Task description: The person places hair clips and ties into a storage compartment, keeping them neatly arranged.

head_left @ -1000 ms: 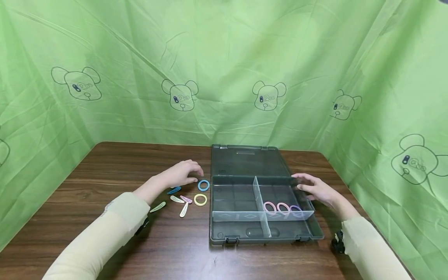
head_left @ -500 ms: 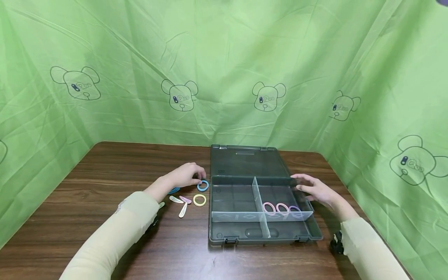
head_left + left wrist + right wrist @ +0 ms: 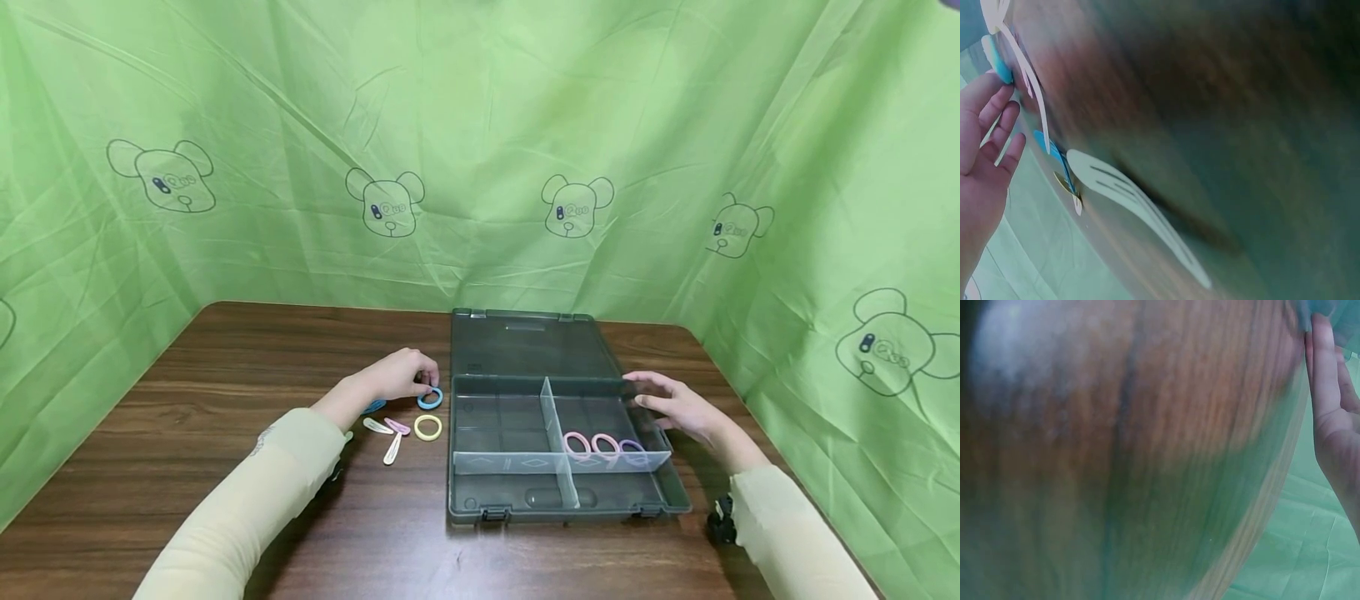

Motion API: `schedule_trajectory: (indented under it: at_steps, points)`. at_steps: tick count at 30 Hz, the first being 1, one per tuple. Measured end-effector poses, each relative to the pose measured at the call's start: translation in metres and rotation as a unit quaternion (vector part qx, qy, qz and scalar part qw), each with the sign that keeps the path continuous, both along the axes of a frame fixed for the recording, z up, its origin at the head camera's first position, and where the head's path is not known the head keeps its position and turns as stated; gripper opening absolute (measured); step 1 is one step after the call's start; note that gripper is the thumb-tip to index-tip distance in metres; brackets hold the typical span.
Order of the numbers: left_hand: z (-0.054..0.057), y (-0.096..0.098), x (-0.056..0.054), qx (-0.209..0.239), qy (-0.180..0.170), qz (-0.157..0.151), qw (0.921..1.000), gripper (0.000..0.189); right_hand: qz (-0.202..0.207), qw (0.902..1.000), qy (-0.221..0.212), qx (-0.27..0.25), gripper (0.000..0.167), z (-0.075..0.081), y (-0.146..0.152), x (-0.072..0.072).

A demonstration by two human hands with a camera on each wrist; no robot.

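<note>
My left hand (image 3: 397,375) pinches the near rim of a blue hair tie (image 3: 431,405) between thumb and fingertips, left of the grey divided box (image 3: 495,517). In the left wrist view the blue hair tie (image 3: 999,62) is at the fingertips, its ring seen side-on. A yellow hair tie (image 3: 417,428) lies just in front. Snap hair clips, one pink (image 3: 398,427) and one white (image 3: 392,450), lie close by, with a blue clip (image 3: 372,407) partly under the hand. My right hand (image 3: 686,410) rests on the box's right side, fingers extended.
The box's lid (image 3: 532,346) lies folded back behind it. Two pink hair ties (image 3: 567,442) and a purple one (image 3: 633,445) lean on the divider in the back right compartment. A pale green clip (image 3: 1141,203) is near my left wrist. Green cloth (image 3: 480,167) encloses the table.
My left hand has moved right to the blue hair tie and taken hold of it; the ring has shifted slightly left. My right hand stays at the box.
</note>
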State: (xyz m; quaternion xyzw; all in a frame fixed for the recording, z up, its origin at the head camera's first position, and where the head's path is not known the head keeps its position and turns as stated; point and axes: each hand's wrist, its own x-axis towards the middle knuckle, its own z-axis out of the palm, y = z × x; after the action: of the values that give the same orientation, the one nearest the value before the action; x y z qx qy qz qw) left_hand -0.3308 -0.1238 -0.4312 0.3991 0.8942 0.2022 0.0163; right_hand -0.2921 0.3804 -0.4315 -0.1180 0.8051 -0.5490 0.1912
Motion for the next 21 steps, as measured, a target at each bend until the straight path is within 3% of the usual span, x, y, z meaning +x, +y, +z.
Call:
schedule_trajectory:
  at_steps: [7, 13, 21]
  points:
    - [-0.002, 0.003, 0.001, 0.001, 0.006, 0.004, 1.0000, 0.012, 0.003, 1.0000, -0.002, -0.008, 0.049, -0.001, 0.001, 0.000]
    - [0.001, 0.004, 0.001, 0.004, -0.009, 0.017, 0.9998, 0.011, 0.001, 1.0000, -0.002, -0.008, 0.050, -0.002, 0.001, 0.000]
    - [0.019, 0.003, 0.007, 0.015, -0.016, 0.023, 0.9995, 0.008, 0.001, 0.9999, 0.011, 0.006, 0.049, -0.003, 0.004, -0.002]
